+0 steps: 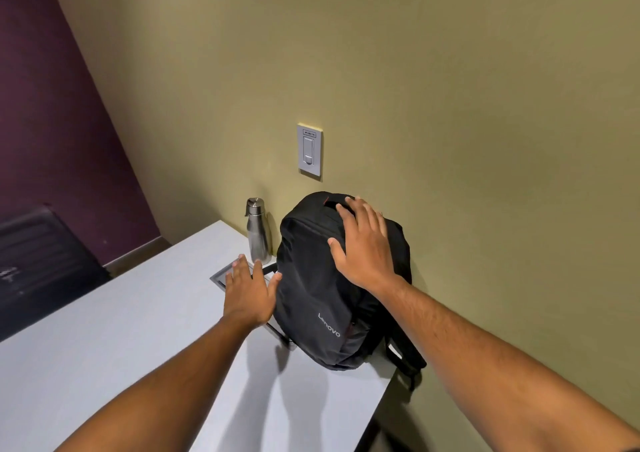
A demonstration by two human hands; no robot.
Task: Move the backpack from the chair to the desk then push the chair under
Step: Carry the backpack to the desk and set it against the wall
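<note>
The pale grey worktop (104,347) already carries the black fabric backpack (311,295), stood upright against the olive wall, seemingly so it won't slump. The right hand (363,247) lies flat and unclenched on its top and the left hand (247,292), fingers spread, steadies its side; just beside it, a slim steel bottle (258,233) and a recessed cable hatch (221,276) crowd the corner.

Left hand (247,294), fingers spread, hovers at the backpack's (325,299) left flank, thumb touching or nearly so. Just beyond its fingertips: steel bottle (258,231), upright by the wall (450,105); passage there narrow. Under the palm: recessed cable box (225,276) in the desk (104,347). Left of and behind this hand, desk surface bare, open to reach. Right hand (363,243) lies flat on the backpack top; wall close beyond it, gap probably too tight. A strap (408,347) hangs over the desk's right edge.
</note>
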